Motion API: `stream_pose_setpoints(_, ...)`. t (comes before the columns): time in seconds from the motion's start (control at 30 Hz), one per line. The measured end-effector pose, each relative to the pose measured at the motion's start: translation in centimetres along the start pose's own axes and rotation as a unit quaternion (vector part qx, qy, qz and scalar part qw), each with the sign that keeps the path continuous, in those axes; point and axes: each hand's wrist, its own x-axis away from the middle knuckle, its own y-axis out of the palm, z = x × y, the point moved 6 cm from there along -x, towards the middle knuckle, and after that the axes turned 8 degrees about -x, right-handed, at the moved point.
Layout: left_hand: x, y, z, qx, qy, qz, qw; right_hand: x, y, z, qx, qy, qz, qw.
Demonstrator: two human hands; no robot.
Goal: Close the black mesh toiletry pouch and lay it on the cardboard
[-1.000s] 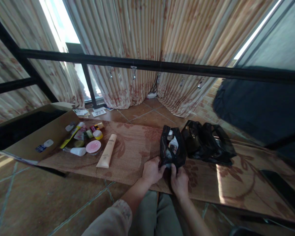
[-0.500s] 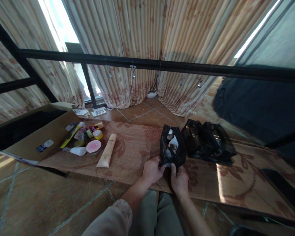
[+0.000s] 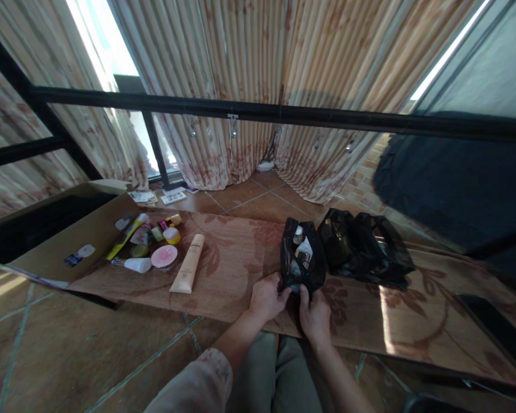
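Observation:
A small black pouch (image 3: 315, 274) stands with its mouth open on the cloth-covered bench. Inside it I see a small white-capped bottle (image 3: 298, 234) and a white packet (image 3: 305, 250) with dark print. My left hand (image 3: 267, 298) pinches the near left edge of the pouch between thumb and fingers. On the near right edge, my right hand (image 3: 315, 316) grips the rim the same way, thumb uppermost. Two more black pouches, one nearer (image 3: 336, 244) and one farther right (image 3: 372, 252), stand close beside it. The fingertips below the rim are partly hidden.
Left on the bench (image 3: 230, 258) lie a beige tube (image 3: 188, 267), a pink-lidded jar (image 3: 164, 256), a white tube (image 3: 137, 264), a yellow tube (image 3: 126, 236) and several small items. A cardboard box (image 3: 86, 229) stands at the far left. A dark phone-like slab (image 3: 496, 324) lies right.

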Motion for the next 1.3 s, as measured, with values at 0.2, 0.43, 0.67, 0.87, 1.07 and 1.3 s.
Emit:
stream_pose_setpoints(0.2,0.02,-0.06,0.02,0.004,-0.004,0.0,1.0,-0.01,0.0,0.06,0.004,0.003,0.002,1.0)
stream_pose_setpoints(0.43,-0.01,-0.16,-0.01,0.012,-0.007,-0.004,1.0,0.03,-0.18,-0.08,-0.011,0.005,0.003,1.0)
stream_pose_setpoints(0.67,0.01,-0.16,0.0,0.015,0.0,0.002,1.0,-0.01,-0.26,-0.16,-0.041,0.021,-0.003,0.999)
stream_pose_setpoints(0.87,-0.02,-0.16,0.07,0.017,0.0,-0.008,1.0,0.0,-0.23,-0.06,-0.053,0.037,0.002,0.998)
stream_pose_setpoints(1.07,0.0,-0.18,0.01,0.009,-0.01,-0.005,1.0,0.0,-0.04,0.32,-0.022,0.007,0.004,1.0)
stream_pose_setpoints(1.3,-0.04,0.03,-0.16,0.013,-0.012,0.0,1.0,-0.14,0.25,0.72,-0.013,0.0,-0.008,1.0)
